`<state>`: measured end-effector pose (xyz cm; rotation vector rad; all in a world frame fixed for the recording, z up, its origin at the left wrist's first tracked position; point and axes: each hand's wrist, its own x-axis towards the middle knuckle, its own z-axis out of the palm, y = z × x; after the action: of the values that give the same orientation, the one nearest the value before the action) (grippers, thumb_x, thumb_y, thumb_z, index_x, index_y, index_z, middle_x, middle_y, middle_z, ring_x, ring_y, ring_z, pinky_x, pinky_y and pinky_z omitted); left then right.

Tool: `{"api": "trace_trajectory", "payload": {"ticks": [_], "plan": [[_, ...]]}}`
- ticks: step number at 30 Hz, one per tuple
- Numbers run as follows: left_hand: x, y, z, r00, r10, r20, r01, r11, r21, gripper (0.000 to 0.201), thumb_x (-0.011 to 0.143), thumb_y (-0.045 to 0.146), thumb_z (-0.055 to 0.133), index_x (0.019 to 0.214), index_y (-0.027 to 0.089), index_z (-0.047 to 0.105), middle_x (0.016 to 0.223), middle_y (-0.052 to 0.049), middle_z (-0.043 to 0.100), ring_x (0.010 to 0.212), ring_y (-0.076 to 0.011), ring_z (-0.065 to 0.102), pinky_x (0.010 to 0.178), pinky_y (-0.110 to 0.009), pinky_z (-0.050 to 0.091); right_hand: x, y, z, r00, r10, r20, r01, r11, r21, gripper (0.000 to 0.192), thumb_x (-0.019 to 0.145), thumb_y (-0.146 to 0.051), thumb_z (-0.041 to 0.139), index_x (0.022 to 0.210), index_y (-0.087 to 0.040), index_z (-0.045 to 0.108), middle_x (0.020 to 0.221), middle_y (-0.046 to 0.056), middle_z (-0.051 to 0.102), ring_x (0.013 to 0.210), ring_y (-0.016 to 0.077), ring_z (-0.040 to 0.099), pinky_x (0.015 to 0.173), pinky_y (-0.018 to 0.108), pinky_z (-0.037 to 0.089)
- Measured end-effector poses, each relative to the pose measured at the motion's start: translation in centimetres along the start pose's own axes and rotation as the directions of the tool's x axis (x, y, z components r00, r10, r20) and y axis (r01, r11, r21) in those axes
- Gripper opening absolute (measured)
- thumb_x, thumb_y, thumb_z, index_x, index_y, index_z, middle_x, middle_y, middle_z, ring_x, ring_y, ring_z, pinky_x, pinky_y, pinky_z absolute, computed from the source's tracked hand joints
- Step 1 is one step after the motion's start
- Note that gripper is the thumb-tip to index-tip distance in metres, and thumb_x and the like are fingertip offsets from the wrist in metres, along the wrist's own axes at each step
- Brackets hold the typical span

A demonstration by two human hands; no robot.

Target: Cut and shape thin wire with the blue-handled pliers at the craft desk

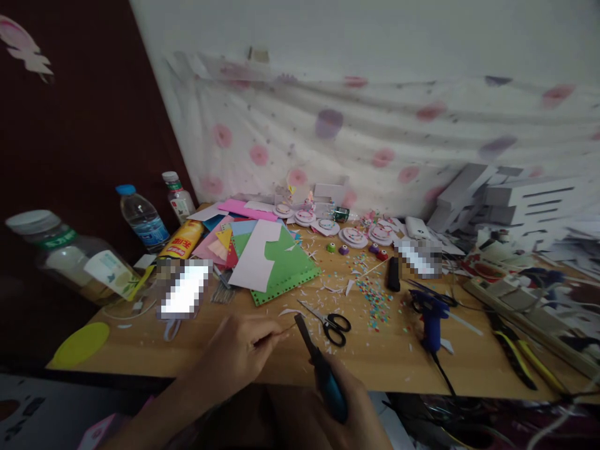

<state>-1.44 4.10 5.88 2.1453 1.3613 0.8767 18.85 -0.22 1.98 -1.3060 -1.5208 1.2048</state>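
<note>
My left hand point(244, 345) is above the table's front edge, its thumb and fingers pinched on a thin stick point(290, 327) that points right. My right hand point(349, 400) is wrapped around a long-nosed lighter point(330, 384) with a teal handle and a dark barrel. The barrel's tip is close to the far end of the stick; I cannot tell whether they touch. No flame is visible. Just beyond my hands lie black-handled scissors point(334, 325), partly spread, with white paper scraps around them.
Coloured sheets point(290, 269) and a white cut-out lie at centre left. Beads point(375, 300) are scattered right of centre. A blue glue gun point(432, 319), pliers point(515, 356) and a power strip point(515, 312) are at the right. Bottles point(143, 215) and a blurred phone point(185, 290) are at the left.
</note>
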Motion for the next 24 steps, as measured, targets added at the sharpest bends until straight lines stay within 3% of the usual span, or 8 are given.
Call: {"api": "trace_trajectory", "payload": {"ticks": [4, 6, 9, 13, 15, 17, 20, 24], "plan": [[-0.5, -0.5, 0.2, 0.873, -0.307, 0.380, 0.458, 0.784, -0.419, 0.031, 0.081, 0.042, 0.065, 0.062, 0.018, 0.061, 0.050, 0.003, 0.057, 0.046, -0.0091, 0.049, 0.047, -0.021, 0.035, -0.3, 1.8, -1.7, 0.996, -0.089, 0.017, 0.090, 0.977, -0.196, 0.035, 0.077, -0.027, 0.063, 0.110, -0.022, 0.073, 0.104, 0.009, 0.078, 0.096, 0.0278, 0.074, 0.083, 0.032, 0.058], [-0.6, -1.4, 0.7, 0.762, -0.295, 0.577, 0.625, 0.568, -0.535, 0.037, 0.066, 0.053, 0.073, 0.061, 0.018, 0.061, 0.044, 0.003, 0.054, 0.036, -0.0084, 0.042, 0.040, -0.021, 0.031, -0.3, 2.8, -2.4, 0.984, -0.167, 0.061, 0.177, 0.950, -0.256, 0.035, 0.077, -0.024, 0.064, 0.111, -0.021, 0.073, 0.106, 0.009, 0.078, 0.100, 0.0273, 0.073, 0.087, 0.031, 0.056], [-0.7, -2.3, 1.2, 0.707, -0.256, 0.659, 0.696, 0.418, -0.583, 0.043, 0.053, 0.057, 0.077, 0.057, 0.018, 0.059, 0.040, 0.004, 0.051, 0.033, -0.0085, 0.039, 0.036, -0.022, 0.030, -0.1, 3.8, -2.9, 0.972, -0.204, 0.119, 0.232, 0.920, -0.314, 0.032, 0.078, -0.022, 0.064, 0.110, -0.021, 0.071, 0.100, 0.008, 0.079, 0.093, 0.0254, 0.074, 0.082, 0.029, 0.057], [-1.1, -1.9, 1.5, 0.872, -0.411, 0.266, 0.487, 0.780, -0.393, 0.021, 0.075, 0.037, 0.072, 0.069, 0.018, 0.066, 0.062, 0.000, 0.067, 0.057, -0.0118, 0.060, 0.056, -0.022, 0.044, 0.1, 4.1, -2.5, 0.977, -0.190, 0.097, 0.213, 0.902, -0.375, 0.038, 0.081, -0.024, 0.062, 0.117, -0.019, 0.068, 0.108, 0.012, 0.078, 0.099, 0.0284, 0.074, 0.086, 0.033, 0.058], [-1.7, -1.6, 2.2, 0.964, -0.265, -0.035, 0.262, 0.961, -0.085, 0.015, 0.087, 0.026, 0.061, 0.078, 0.019, 0.070, 0.076, -0.002, 0.072, 0.071, -0.0153, 0.067, 0.066, -0.025, 0.048, 0.2, 4.0, -1.7, 0.983, -0.166, 0.083, 0.184, 0.925, -0.333, 0.038, 0.081, -0.026, 0.061, 0.118, -0.019, 0.068, 0.107, 0.013, 0.078, 0.099, 0.0293, 0.075, 0.083, 0.033, 0.060], [-2.3, -1.4, 3.2, 0.981, -0.031, -0.190, 0.068, 0.980, 0.189, 0.025, 0.095, 0.020, 0.048, 0.085, 0.019, 0.071, 0.078, -0.004, 0.073, 0.071, -0.0177, 0.068, 0.066, -0.027, 0.049, 0.2, 3.5, -1.1, 0.991, -0.114, 0.066, 0.128, 0.953, -0.276, 0.036, 0.082, -0.029, 0.059, 0.115, -0.019, 0.068, 0.101, 0.012, 0.079, 0.094, 0.0285, 0.076, 0.079, 0.031, 0.061], [-2.8, -1.1, 4.1, 0.958, 0.138, -0.252, -0.056, 0.950, 0.307, 0.037, 0.099, 0.017, 0.035, 0.088, 0.018, 0.070, 0.072, -0.005, 0.072, 0.064, -0.0177, 0.067, 0.060, -0.027, 0.047, 0.3, 2.9, -0.9, 0.994, -0.064, 0.086, 0.084, 0.962, -0.258, 0.036, 0.084, -0.032, 0.059, 0.116, -0.020, 0.068, 0.101, 0.011, 0.079, 0.094, 0.0282, 0.075, 0.082, 0.031, 0.060], [-2.7, 0.3, 2.8, 0.985, -0.161, 0.055, 0.168, 0.973, -0.158, 0.034, 0.097, 0.029, 0.042, 0.069, 0.019, 0.060, 0.056, 0.001, 0.060, 0.051, -0.0110, 0.057, 0.052, -0.021, 0.041, -0.2, 3.5, -2.7, 0.987, -0.076, 0.141, 0.117, 0.942, -0.313, 0.037, 0.082, -0.028, 0.061, 0.118, -0.019, 0.069, 0.109, 0.011, 0.078, 0.100, 0.0278, 0.073, 0.085, 0.031, 0.058]]}}
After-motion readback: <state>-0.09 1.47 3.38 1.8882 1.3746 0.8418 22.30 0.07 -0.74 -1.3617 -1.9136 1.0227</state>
